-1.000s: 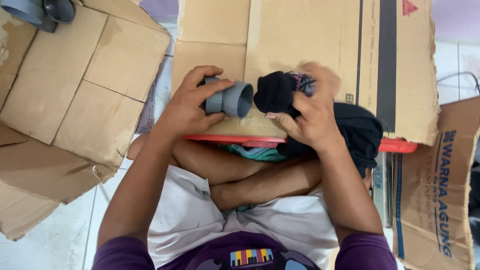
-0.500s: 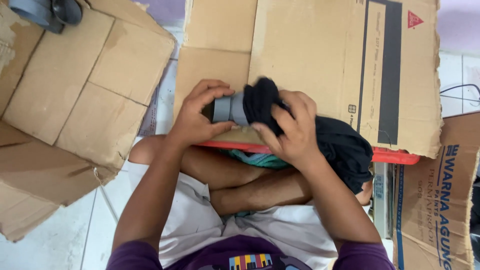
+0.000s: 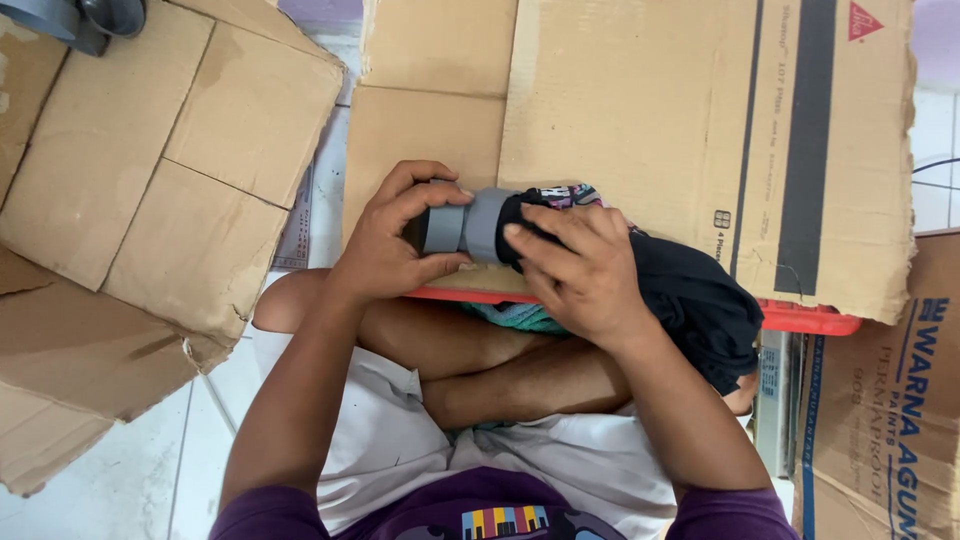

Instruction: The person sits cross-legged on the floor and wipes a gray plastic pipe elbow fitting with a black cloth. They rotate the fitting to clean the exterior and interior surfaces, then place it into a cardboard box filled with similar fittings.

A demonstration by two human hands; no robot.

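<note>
Above the crossed legs, a grey pipe fitting (image 3: 462,226) is clasped by the left hand (image 3: 392,245); black cloth (image 3: 690,300), clenched in the right hand (image 3: 575,275), is pressed against its end, where firmer, even wiping seems needed.

Single head-worn camera, looking steeply down from above the person's own chest and crossed legs, close in on the two hands: left hand (image 3: 385,250) and right hand (image 3: 580,275) sit near frame centre. View faces forward-down onto flattened brown cardboard sheets (image 3: 640,110) spread on the white tiled floor (image 3: 130,480). Only one view, so nothing is shared with another.
</note>
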